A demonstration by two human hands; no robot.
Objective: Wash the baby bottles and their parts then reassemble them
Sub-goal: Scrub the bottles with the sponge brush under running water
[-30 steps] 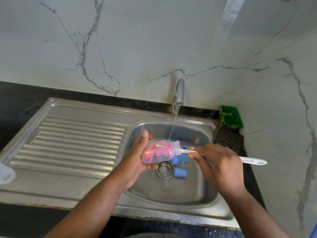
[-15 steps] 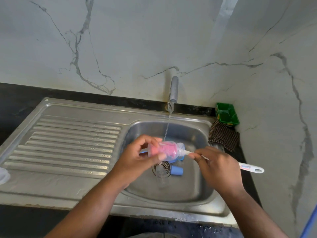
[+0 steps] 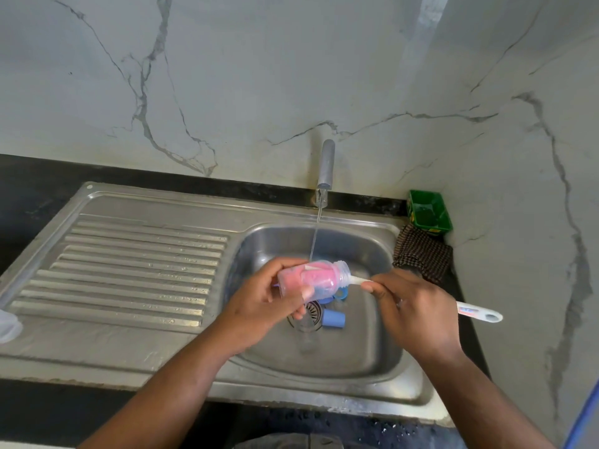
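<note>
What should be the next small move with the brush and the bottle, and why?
Probably twist the brush back and forth inside the bottle: its pink head fills the bottle, the left hand grips the body, and the right hand holds the handle near the neck.

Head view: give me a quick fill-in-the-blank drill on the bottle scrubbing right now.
1. The left hand holds the clear bottle over the steel ____.
2. The right hand holds the brush, whose pink head is ____ the bottle.
3. The cap lying by the drain is ____.
Missing words: sink; inside; blue.
</note>
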